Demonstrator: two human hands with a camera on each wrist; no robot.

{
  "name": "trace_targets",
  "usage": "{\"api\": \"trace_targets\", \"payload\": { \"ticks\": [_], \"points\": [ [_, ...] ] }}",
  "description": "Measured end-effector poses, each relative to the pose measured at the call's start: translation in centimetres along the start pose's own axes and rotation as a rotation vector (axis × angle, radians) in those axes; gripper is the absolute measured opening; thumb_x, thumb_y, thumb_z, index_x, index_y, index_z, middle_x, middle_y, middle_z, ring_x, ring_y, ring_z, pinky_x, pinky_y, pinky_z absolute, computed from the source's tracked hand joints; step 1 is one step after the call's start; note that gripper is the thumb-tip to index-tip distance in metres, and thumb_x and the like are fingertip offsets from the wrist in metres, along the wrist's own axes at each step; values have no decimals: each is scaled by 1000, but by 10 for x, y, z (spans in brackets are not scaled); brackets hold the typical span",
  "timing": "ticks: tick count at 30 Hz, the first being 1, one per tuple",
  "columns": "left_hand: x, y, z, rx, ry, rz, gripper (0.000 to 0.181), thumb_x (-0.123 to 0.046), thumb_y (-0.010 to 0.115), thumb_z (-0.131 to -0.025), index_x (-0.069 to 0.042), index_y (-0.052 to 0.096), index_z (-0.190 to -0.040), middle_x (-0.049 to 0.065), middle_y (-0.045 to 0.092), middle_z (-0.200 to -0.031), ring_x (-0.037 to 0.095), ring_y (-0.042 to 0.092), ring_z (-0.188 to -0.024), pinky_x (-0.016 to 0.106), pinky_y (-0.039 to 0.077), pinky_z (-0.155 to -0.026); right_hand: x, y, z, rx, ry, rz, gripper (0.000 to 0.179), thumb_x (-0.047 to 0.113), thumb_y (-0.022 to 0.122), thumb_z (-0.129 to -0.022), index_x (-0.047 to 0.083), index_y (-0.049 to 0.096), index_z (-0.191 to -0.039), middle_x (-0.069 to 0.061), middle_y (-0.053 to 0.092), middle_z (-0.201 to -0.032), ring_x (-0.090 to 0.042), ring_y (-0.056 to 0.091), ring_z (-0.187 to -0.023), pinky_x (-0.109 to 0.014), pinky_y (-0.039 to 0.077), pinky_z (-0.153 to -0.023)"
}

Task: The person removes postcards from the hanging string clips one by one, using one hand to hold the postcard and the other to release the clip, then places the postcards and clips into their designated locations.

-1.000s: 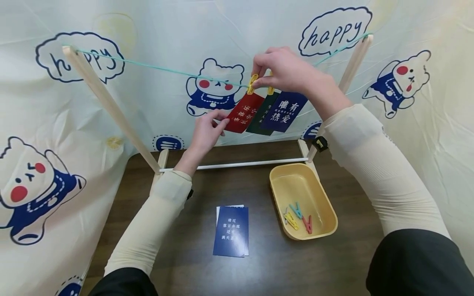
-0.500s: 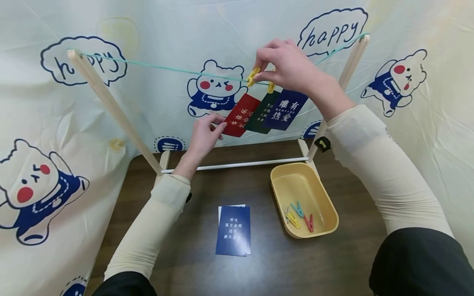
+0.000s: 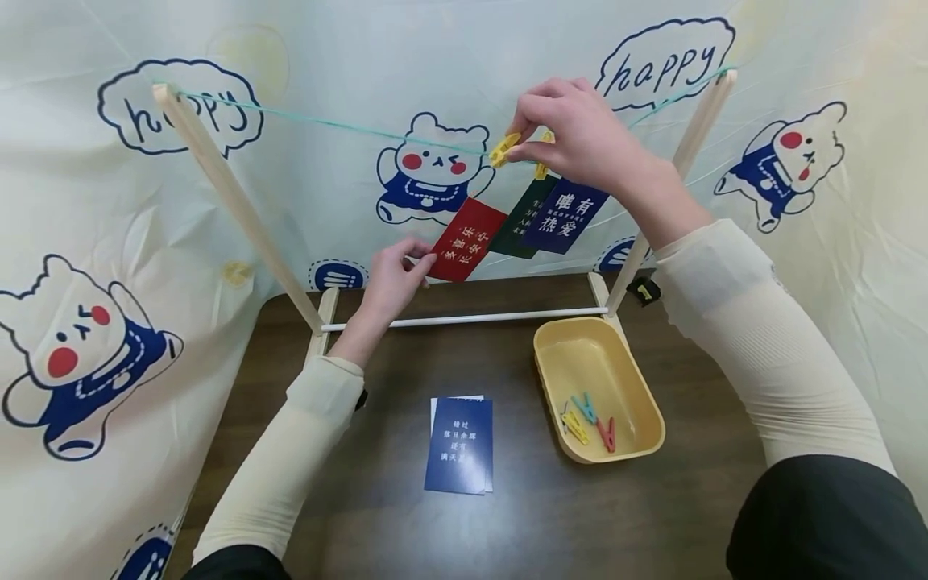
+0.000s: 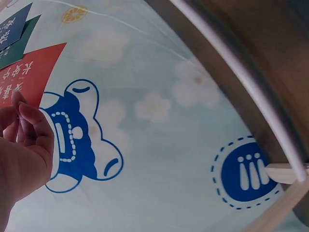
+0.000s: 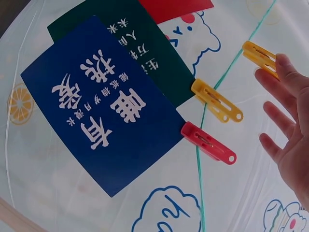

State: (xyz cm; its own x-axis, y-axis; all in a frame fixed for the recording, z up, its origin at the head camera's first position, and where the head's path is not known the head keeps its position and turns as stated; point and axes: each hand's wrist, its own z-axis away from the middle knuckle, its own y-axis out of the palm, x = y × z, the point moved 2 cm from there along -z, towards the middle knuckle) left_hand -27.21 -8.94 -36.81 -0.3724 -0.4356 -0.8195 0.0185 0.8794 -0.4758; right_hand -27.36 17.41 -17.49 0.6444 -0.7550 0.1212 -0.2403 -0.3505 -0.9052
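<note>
My left hand pinches the lower left corner of a red card printed with white characters. The card hangs tilted below the green line, apart from it. My right hand pinches a yellow clothespin between thumb and finger, its nose at the line. Beside it, a second yellow clothespin fastens a dark green card to the line. A red clothespin holds a blue card, which partly covers the green one.
Wooden posts carry the line, joined low by a white rod. A yellow tray at right holds a blue, a yellow and a red clothespin. Stacked cards lie on the dark table. A patterned cloth hangs behind.
The red card has come away from the yellow clothespin and moved down and left with my left hand. My right hand still pinches that clothespin by the line, now tilted more.
</note>
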Motion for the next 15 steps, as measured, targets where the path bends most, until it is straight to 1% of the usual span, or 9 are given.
{"api": "trace_targets", "payload": {
  "ticks": [4,7,11,15],
  "points": [
    [8,-3,11,-1,-31,7,20,-16,68,-103,-4,71,-118,14,72,-107,34,67,-73,23,55,-64,3,3,5,-8,-8,-8,24,26,73,-98,4,65,-104,-14,66,-129,-30,46,-135,-47,28,-120],
    [15,-5,20,-4,-50,16,21,-17,69,-102,-4,70,-118,13,72,-106,31,67,-73,23,56,-65,4,6,10,-5,-10,-14,24,27,74,-97,5,66,-104,-14,65,-132,-30,44,-137,-48,28,-120],
    [23,-5,35,-2,-70,19,21,-18,70,-101,-4,70,-117,13,72,-103,27,66,-71,24,56,-63,4,13,19,2,-19,-10,23,26,76,-96,6,69,-104,-15,64,-136,-32,44,-139,-50,28,-119],
    [30,-2,53,33,-116,21,21,-19,70,-101,-4,70,-115,13,72,-100,34,67,-69,25,54,-60,-3,22,30,9,-31,-7,23,23,78,-95,4,70,-105,-18,65,-133,-35,47,-136,-51,25,-122]
  ]
}}
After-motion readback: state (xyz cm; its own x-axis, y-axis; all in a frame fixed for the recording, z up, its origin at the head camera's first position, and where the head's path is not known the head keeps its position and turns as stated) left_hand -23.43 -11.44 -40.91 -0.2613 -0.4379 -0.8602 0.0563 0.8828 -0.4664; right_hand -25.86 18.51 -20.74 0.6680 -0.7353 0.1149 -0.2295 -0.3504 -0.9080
